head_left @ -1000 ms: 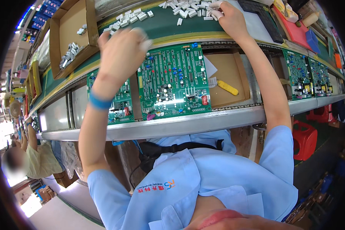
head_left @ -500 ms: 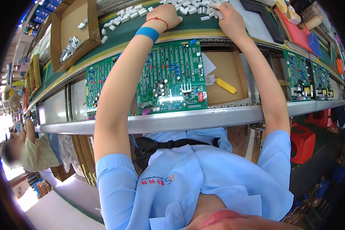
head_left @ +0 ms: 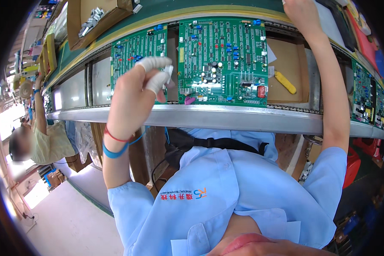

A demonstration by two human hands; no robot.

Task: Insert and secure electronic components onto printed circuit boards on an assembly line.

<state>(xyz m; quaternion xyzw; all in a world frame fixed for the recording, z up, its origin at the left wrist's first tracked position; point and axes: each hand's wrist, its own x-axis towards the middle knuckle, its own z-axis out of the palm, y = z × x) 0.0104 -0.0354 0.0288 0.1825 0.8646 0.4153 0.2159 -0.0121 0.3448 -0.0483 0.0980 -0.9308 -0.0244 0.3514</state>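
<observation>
My left hand [head_left: 134,91], with white finger covers on thumb and forefinger, pinches a small white block-shaped part [head_left: 169,73]. It is above the gap between two green circuit boards, close to the left edge of the middle circuit board [head_left: 215,55]. Behind the hand, the left circuit board [head_left: 134,45] is partly covered. At the top edge of the view, my right hand [head_left: 302,15] reaches over the green bench; its fingers are mostly cut off by the frame, so what they hold does not show.
A metal rail [head_left: 226,110] runs along the front of the boards. Right of the middle board lies a yellow-handled tool [head_left: 285,82] in a cardboard tray [head_left: 301,64]. A cardboard box [head_left: 74,36] holds silvery parts at upper left. More boards [head_left: 362,96] stand at right.
My left hand has come back from the pile of white parts toward me and left, now with a white part in it. The view has shifted, and the pile is out of sight.
</observation>
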